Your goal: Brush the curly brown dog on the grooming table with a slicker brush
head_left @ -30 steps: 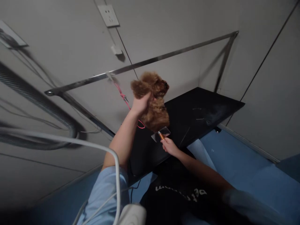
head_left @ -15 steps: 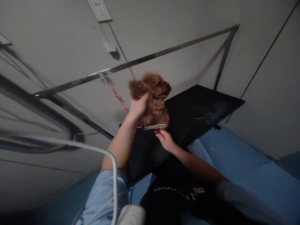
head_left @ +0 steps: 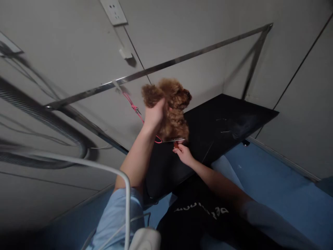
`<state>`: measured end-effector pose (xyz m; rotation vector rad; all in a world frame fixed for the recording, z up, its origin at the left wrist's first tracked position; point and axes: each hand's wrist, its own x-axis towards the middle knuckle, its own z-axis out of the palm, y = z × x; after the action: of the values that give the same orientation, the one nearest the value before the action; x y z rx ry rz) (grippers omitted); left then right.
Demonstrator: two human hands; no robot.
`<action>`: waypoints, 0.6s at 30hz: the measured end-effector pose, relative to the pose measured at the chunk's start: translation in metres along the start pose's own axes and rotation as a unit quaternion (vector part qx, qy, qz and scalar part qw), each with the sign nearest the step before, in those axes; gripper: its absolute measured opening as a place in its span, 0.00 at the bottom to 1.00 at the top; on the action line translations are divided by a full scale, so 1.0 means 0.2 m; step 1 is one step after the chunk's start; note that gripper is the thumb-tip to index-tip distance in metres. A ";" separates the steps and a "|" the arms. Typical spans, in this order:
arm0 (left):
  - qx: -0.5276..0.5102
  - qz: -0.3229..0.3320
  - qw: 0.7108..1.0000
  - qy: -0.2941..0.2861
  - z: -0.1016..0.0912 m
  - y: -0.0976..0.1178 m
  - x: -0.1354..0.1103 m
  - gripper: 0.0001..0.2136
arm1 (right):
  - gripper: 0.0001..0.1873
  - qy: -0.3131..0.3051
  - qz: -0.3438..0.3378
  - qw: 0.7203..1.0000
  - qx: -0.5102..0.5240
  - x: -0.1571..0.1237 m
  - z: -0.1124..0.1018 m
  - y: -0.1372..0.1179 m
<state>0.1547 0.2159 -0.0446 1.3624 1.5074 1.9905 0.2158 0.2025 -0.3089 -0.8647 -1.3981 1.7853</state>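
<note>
A small brown curly-haired dog is at the table's near left part, its head turned to the right. My left hand is closed around the dog's neck, with the fingers mostly hidden in the fur. Low against the dog's body lies a slicker brush, its pins pressed into the fur. The brush's short reddish handle is pinched in my right hand. Beside my left wrist hangs a pink leash, whose lower loop reaches the dog's underside.
The black grooming table stands against the wall under a metal bar. A grey ribbed hose and a white cable run along the left. A wall socket is above. Blue flooring lies at the right.
The brush has tilted and pushed into the lower fur, so fewer of its pins show. My left hand keeps its hold on the dog. The view has shifted slightly.
</note>
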 end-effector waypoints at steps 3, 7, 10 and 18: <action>0.000 0.006 1.000 0.007 -0.01 -0.01 0.02 0.13 | 0.13 0.000 0.042 0.999 -0.003 -0.05 0.02 0.07; 0.008 0.000 1.000 0.013 -0.02 0.00 0.04 0.13 | 0.15 -0.021 0.034 0.999 0.002 -0.10 0.05 0.07; 0.008 -0.003 1.000 0.019 -0.03 0.02 0.04 0.12 | 0.12 -0.014 -0.023 1.000 0.000 -0.06 0.04 -0.02; 0.004 -0.004 0.999 0.048 -0.05 0.02 0.06 0.12 | 0.18 -0.037 0.061 0.996 0.048 -0.14 0.11 -0.07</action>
<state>0.1426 0.2170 -0.0361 1.2783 1.5600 2.0736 0.2142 0.1698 -0.2890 -0.8563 -1.3183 1.9780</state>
